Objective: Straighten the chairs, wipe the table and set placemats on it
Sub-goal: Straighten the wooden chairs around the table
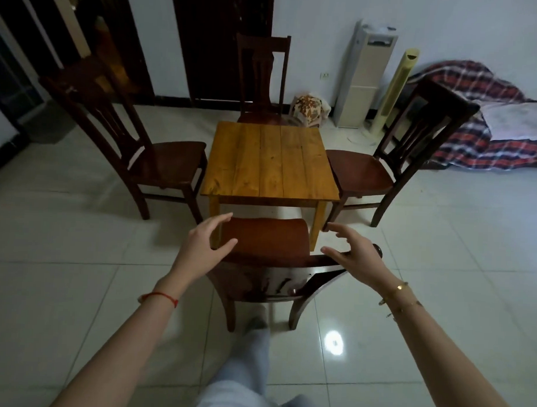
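A small square table (271,160) of light yellow planks stands mid-room, its top bare. Dark brown wooden chairs ring it: a near chair (266,239) right below me, a left chair (168,160), a right chair (362,170) and a far chair (262,78). My left hand (203,246) hovers open above the left end of the near chair's backrest, fingers spread. Over the backrest's right end my right hand (355,255) is spread open too, holding nothing. No cloth or placemats are in view.
Glossy white floor tiles (77,242) surround the set. At the back right stand a white water dispenser (366,75), a yellow tower fan (393,92), a patterned stool (308,110) and a bed with a plaid blanket (482,140). My leg (249,355) is just behind the near chair.
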`<state>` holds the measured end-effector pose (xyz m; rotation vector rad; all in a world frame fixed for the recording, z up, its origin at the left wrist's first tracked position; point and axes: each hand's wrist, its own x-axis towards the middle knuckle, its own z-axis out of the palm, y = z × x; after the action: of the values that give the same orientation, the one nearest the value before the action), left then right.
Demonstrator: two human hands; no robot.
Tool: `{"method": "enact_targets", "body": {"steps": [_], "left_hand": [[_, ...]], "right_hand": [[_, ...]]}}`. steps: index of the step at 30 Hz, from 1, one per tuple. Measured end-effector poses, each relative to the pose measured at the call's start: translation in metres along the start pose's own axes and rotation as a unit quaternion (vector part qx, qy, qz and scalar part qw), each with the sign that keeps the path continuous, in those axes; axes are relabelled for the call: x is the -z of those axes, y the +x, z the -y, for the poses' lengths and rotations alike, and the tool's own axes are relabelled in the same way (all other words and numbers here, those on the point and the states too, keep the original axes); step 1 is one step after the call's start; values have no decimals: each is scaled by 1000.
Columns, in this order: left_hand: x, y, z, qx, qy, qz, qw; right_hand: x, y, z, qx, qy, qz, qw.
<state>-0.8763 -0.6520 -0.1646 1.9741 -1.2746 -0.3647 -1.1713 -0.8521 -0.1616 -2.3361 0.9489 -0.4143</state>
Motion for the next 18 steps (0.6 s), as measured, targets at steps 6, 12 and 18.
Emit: {"method": "enact_targets", "body": {"steps": [6,12,18], "left_hand": [[-12,-6,12,84,43,-118,989],[-17,3,4,121,73,-185,973],[-23,2,10,69,102,-231,965]], "right_hand": [[-8,-12,-35,-53,-80,-141,985],[-7,7,-37,-189,101,-262,941],[-5,14,-46,-171,100,-191,961]]}}
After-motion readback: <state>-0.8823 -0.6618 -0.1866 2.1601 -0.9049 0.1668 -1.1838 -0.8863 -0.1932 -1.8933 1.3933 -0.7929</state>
